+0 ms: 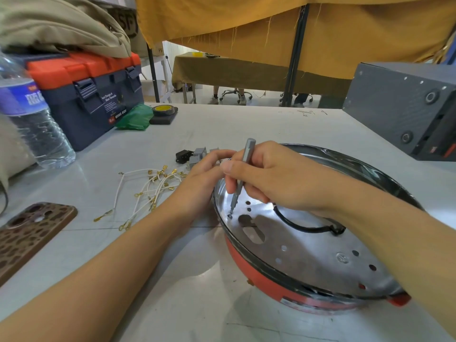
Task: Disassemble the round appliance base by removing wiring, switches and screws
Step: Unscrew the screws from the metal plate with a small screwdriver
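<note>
A screwdriver bit (243,174) is pinched by the right hand (271,176), tip on a screw (230,215) in the round base (308,245); its rim is gripped by the left hand (204,174). Loose wires (148,191) lie on the desk (222,124).

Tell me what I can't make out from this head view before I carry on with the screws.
- Screw head type: too small, covered by the screwdriver tip.
- Left hand fingertips: hidden behind the right hand, so what they touch is unclear.
- Switches: partly hidden by the hands; count uncertain.
- Base underside and far inner wall: out of sight.
- Black cable upper end: hidden under the right wrist.
</note>
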{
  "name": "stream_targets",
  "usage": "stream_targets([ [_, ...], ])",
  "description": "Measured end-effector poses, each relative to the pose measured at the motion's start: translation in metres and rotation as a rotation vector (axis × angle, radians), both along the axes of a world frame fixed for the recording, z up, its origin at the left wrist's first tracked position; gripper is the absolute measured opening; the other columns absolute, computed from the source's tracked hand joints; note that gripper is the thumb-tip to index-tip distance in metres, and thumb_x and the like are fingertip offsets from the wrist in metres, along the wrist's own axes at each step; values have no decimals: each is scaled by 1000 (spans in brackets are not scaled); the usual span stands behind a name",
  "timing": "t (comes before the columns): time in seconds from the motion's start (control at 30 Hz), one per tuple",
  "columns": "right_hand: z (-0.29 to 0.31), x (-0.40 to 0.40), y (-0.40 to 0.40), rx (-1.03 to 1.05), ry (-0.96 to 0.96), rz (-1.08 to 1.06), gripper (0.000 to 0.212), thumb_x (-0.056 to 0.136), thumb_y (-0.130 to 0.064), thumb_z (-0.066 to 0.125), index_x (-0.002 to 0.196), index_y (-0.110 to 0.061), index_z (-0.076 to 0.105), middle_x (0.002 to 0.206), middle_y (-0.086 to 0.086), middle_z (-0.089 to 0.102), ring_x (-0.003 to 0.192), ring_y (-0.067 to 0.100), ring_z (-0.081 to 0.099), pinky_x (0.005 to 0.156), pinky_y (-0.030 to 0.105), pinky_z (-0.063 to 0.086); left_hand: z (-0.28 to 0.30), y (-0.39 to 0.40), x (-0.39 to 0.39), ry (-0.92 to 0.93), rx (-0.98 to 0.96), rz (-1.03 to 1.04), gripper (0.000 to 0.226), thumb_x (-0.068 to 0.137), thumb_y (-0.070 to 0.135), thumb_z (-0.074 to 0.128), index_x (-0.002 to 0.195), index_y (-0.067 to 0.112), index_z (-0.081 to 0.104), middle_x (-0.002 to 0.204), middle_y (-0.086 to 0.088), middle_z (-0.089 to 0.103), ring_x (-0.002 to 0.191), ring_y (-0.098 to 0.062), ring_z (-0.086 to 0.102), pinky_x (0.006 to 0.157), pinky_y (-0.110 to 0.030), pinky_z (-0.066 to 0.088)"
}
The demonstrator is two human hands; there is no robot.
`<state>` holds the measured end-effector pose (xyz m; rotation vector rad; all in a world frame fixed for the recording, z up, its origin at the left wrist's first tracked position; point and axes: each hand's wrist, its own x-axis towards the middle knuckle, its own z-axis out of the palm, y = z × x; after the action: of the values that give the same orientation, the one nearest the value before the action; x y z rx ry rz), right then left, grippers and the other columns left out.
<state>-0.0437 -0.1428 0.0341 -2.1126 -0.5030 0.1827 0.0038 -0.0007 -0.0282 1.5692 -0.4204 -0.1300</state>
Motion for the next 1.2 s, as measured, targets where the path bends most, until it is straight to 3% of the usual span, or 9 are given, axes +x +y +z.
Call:
stream_targets([
  [0.17,-1,1,-1,-43,-5,-10,29,99,-16,44,81,-1,60,44,-1,49,39,1,40,44,7,34,4,1,-2,-53,66,45,29,92,8,48,119,10,58,104,0,68,91,-7,65,74,-14,51],
  [0.27,-3,2,-4,-52,-20,-17,26,94,-11,49,87,12,56,49,2,50,41,2,40,43,8,34,8,2,-3,-95,82,61,31,91,4,50,119,12,59,115,-5,66,103,-14,63,90,-25,50],
  [0.37,-2,3,-6,-35,-10,-7,19,90,-11,53,84,6,61,50,-1,53,45,3,44,46,12,37,11,6,-3,-132,124,75,28,88,6,59,114,14,63,113,-6,67,107,-21,63,98,-42,48],
  [0.47,-1,3,-6,-6,10,3,15,90,-15,57,80,-8,65,53,-2,55,50,6,48,50,16,40,15,8,-4,-198,173,80,19,84,7,65,100,18,69,100,-7,71,94,-27,67,92,-51,50],
  [0.63,-2,4,-6,-1,-1,-4,28,96,-24,54,72,-16,65,52,-5,55,47,2,49,50,14,41,26,11,-5,-484,538,157,15,81,15,63,91,23,71,92,-2,66,92,-20,59,86,-41,47],
  [0.77,-1,4,-5,-13,-11,-15,29,97,-23,53,69,-19,62,49,-7,56,44,2,47,48,14,39,46,19,-10,-591,873,-40,13,83,22,64,94,24,70,88,4,63,83,-5,53,74,-23,42],
  [0.9,-1,2,-5,-34,12,0,23,96,-19,50,78,-14,63,45,-2,54,39,6,42,42,16,37,68,27,-11,-487,1059,-215,18,85,29,64,102,31,69,101,17,64,95,4,53,86,-16,40],
  [1.03,-1,2,-7,-31,14,7,17,91,-13,50,82,-5,62,49,1,55,44,9,45,45,18,38,79,22,-11,-336,1176,-325,16,85,31,64,97,38,70,108,23,60,101,8,51,86,-10,36],
  [1.2,0,2,-10,-9,10,0,17,85,-11,53,71,-9,60,52,4,54,50,13,43,46,20,36,87,10,-11,-251,1339,-346,12,81,35,66,92,36,70,108,9,62,103,-16,56,93,-36,45],
])
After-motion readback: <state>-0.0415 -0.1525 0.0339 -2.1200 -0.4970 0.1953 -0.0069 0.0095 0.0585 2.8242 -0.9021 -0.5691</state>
